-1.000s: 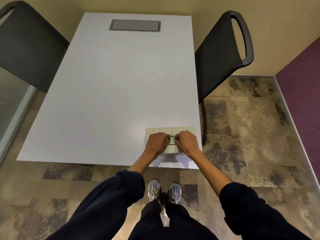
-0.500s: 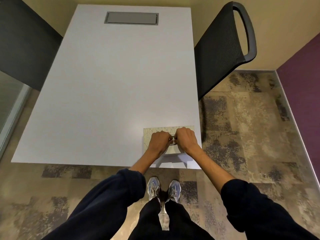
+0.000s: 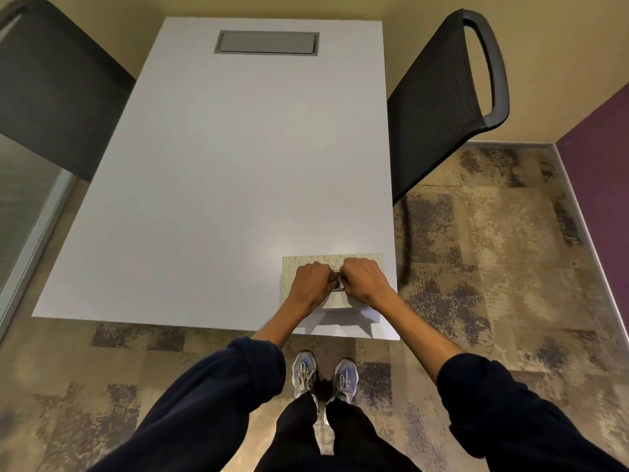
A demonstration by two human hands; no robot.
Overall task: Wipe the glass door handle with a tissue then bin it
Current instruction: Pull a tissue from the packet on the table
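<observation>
Left hand (image 3: pixel 310 285): curling closed over the tissue box's (image 3: pixel 299 264) top opening.
Right hand (image 3: pixel 364 280): fisting beside it, knuckles nearly touching.
Tissue box: sitting at the worktop's (image 3: pixel 221 182) near right corner.

Our two fists, the left hand (image 3: pixel 310 284) and right hand (image 3: pixel 363 280), now press closer together over the patterned beige tissue box (image 3: pixel 299 264).

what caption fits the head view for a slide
Both hands, left and right, curl over the opening of a patterned tissue box at the white table's near right corner.
</observation>
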